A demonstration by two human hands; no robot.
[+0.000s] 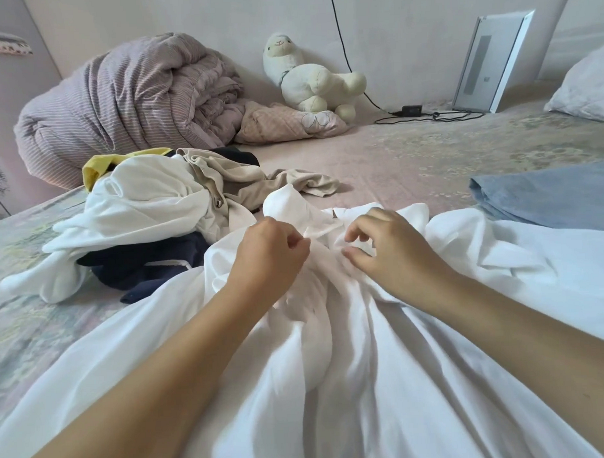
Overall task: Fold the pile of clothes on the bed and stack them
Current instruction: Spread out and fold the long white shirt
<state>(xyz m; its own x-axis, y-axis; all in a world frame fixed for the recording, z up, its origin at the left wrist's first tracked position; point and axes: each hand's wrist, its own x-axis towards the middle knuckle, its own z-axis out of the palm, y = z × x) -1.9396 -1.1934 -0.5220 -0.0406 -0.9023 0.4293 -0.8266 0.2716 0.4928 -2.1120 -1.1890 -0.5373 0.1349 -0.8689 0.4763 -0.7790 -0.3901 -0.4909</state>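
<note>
A large white garment [350, 364] lies crumpled across the near part of the bed [411, 163]. My left hand [270, 254] pinches a bunched fold of it near the collar area. My right hand [387, 250] sits just to the right, with fingers curled into the same white fabric. To the left lies the unfolded pile of clothes [149, 206]: white, beige, navy and yellow pieces tangled together. At the right edge of the bed rests a folded light-blue garment [549, 192].
A rolled striped duvet [125, 104] and a pink quilted cloth [283, 125] lie at the back left. A white plush toy [312, 77] leans on the wall. A charger and cable [413, 111], a white panel [490, 61] and a pillow [586, 85] are at the back right.
</note>
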